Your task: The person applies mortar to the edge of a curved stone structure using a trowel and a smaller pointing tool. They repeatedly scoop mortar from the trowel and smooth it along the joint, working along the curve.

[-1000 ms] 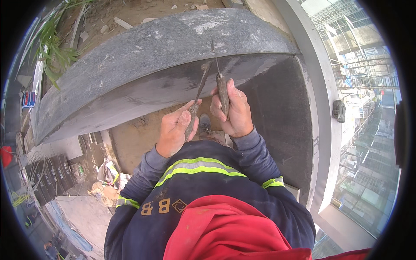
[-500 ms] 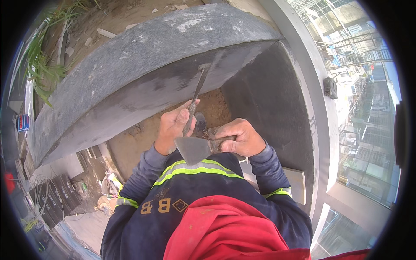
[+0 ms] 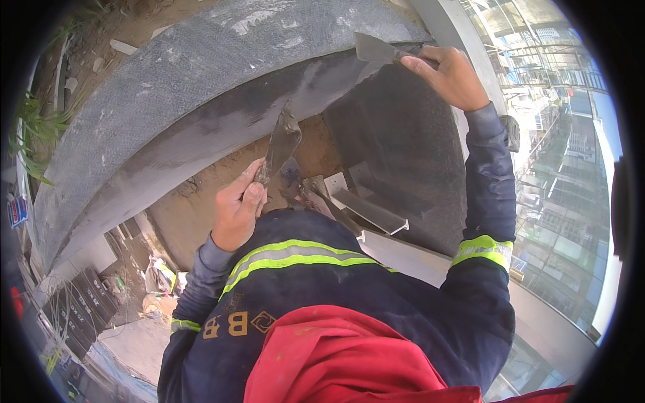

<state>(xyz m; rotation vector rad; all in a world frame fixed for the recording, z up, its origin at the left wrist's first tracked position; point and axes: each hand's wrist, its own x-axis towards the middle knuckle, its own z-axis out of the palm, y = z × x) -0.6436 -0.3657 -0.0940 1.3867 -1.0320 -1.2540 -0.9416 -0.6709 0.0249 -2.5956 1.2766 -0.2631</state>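
Observation:
My left hand (image 3: 236,209) is closed round the handle of a putty knife (image 3: 283,144), its blade pointing up and away with a lump of wet grey paste near the tip. Stretched out to the far right, my right hand (image 3: 451,77) grips a second, wide-bladed putty knife (image 3: 374,50). That blade lies over the edge of the curved grey wall (image 3: 195,74), near its right end; whether it touches the surface I cannot tell. Smeared, damp-looking patches mark the wall's inner face (image 3: 222,127), beyond the left putty knife.
A dark flat panel (image 3: 403,148) closes the right side, beside a pale beam (image 3: 437,20). Below it lie metal profiles (image 3: 369,211). Bare soil (image 3: 195,208) covers the ground inside the curve. Plants (image 3: 33,134) and rubble stand at the left, scaffolding (image 3: 544,60) beyond the right.
My right hand has swung from beside my left hand up to the wall's far right edge, with its putty knife. My left hand has drawn down and left, turning its blade broadside.

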